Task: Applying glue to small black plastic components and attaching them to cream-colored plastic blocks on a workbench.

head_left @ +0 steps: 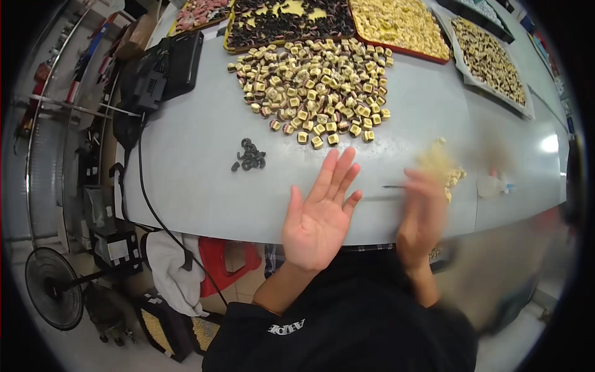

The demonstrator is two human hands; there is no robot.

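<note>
My left hand (319,226) is held palm up over the near edge of the grey table, fingers stretched out and nothing in it. My right hand (424,214) is smeared by motion beside some small pale yellow pieces (457,178), and its grip cannot be made out. A pale yellow blur shows just beyond its fingertips. A thin dark stick-like tool (392,186) lies between the hands. Beyond them spreads a big heap of small cream and dark brown blocks (316,87) with square hollows. Left of my left hand sits a little pile of black curved pieces (250,155).
Along the far side stand trays of black pieces (291,18), yellow pieces (403,28) and mixed light and dark pieces (489,59). A black device (180,65) with a cable (144,180) occupies the left side. A fan (54,288) and a red stool (230,263) are below.
</note>
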